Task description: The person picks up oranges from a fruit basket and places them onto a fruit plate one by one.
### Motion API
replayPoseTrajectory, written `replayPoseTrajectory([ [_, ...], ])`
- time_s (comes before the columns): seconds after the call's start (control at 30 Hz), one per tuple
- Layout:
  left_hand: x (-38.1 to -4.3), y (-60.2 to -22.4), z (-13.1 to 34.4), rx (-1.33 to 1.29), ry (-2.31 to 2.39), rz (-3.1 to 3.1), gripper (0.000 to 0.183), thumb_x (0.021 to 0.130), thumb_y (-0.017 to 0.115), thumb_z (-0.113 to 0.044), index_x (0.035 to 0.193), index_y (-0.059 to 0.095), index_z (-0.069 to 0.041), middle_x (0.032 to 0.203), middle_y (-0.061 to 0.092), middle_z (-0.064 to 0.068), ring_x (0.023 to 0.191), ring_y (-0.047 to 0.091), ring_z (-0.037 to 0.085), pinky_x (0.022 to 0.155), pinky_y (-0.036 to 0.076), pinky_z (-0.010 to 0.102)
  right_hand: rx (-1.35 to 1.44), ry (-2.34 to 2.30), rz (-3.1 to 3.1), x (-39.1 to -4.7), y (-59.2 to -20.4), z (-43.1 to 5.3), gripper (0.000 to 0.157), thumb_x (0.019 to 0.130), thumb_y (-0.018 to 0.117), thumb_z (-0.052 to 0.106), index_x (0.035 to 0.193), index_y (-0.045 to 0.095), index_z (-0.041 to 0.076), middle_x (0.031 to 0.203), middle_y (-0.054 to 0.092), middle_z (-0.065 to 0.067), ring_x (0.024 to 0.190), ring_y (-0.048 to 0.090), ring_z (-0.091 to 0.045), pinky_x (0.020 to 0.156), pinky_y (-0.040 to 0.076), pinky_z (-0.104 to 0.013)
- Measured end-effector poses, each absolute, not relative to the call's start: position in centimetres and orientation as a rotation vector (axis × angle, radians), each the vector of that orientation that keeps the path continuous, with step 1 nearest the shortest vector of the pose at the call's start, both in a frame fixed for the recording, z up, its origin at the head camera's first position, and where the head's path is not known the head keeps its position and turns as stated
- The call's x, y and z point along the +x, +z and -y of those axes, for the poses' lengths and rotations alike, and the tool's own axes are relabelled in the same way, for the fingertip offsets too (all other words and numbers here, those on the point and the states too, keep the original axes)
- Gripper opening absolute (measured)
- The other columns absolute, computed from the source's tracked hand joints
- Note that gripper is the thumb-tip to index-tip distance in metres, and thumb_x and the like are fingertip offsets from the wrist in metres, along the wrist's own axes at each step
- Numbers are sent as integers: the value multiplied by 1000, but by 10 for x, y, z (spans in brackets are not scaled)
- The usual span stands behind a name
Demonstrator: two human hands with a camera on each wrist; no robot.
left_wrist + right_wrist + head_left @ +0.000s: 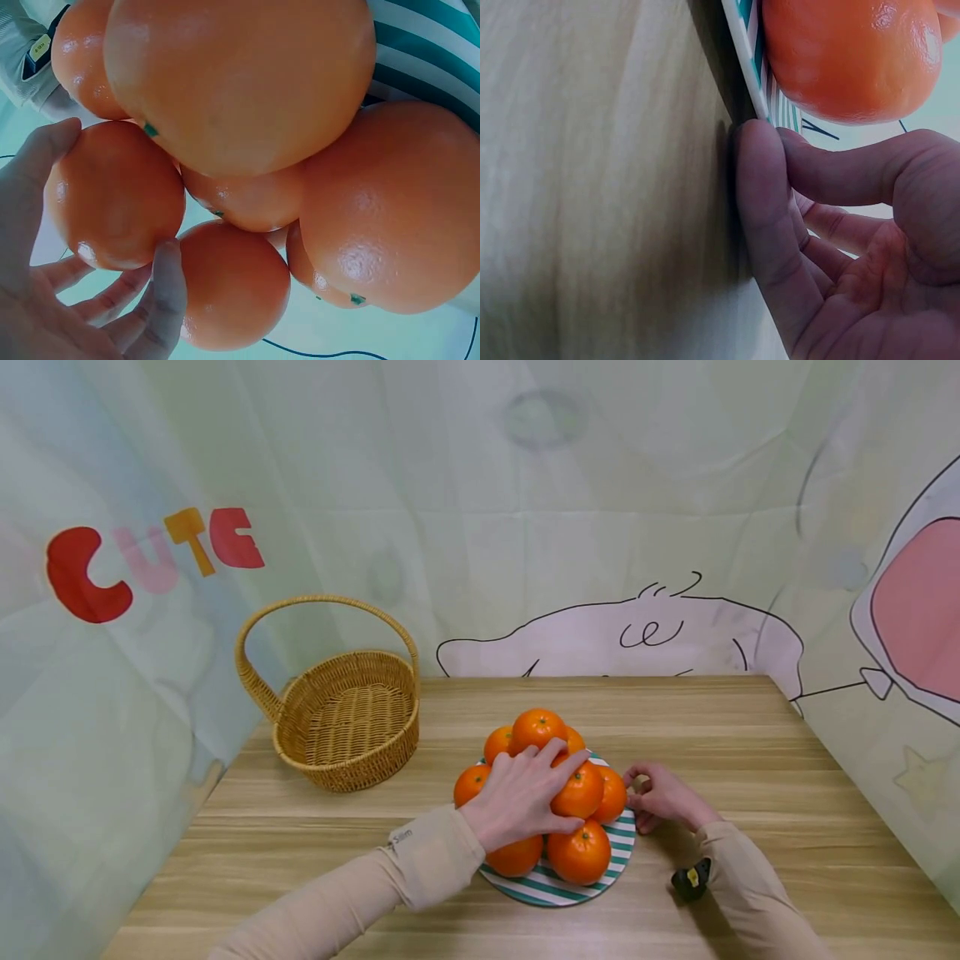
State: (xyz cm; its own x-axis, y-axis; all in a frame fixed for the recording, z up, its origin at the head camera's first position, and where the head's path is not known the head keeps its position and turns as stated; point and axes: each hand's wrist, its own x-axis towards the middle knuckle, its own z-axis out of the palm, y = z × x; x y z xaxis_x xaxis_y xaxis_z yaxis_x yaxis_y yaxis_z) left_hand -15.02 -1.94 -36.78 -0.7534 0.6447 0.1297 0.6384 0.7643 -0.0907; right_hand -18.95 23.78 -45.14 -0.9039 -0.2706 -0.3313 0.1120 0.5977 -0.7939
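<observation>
Several oranges are piled on a round plate (621, 842) with green and white stripes. My left hand (516, 795) reaches over the pile and grips one orange (582, 790) on its right side. In the left wrist view, thumb and fingers curve round that orange (116, 196), which touches its neighbours. At the plate's right edge, my right hand (663, 797) pinches the rim between thumb and index finger, as the right wrist view shows at the striped plate (748, 45). An orange (855, 60) sits just above those fingertips.
A wicker basket (347, 768) with a tall arched handle stands on the wooden table (712, 718), left of the plate. A small black device (691, 880) is at the right wrist. Printed curtains (480, 485) surround the table's back and sides.
</observation>
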Motion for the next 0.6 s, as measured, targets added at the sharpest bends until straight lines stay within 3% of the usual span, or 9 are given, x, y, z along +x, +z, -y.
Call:
replayPoseTrajectory([
  [0.6, -152, -368, 21, -1039, 18, 2789, 79, 83, 68, -66, 148, 43, -30, 144, 50, 2, 101, 62, 20, 56, 43, 26, -140, -1259, -2400, -189, -451, -238, 24, 94, 61, -1, 116, 52, -6, 75, 60, -10, 56, 62, -15, 57, 60, -33],
])
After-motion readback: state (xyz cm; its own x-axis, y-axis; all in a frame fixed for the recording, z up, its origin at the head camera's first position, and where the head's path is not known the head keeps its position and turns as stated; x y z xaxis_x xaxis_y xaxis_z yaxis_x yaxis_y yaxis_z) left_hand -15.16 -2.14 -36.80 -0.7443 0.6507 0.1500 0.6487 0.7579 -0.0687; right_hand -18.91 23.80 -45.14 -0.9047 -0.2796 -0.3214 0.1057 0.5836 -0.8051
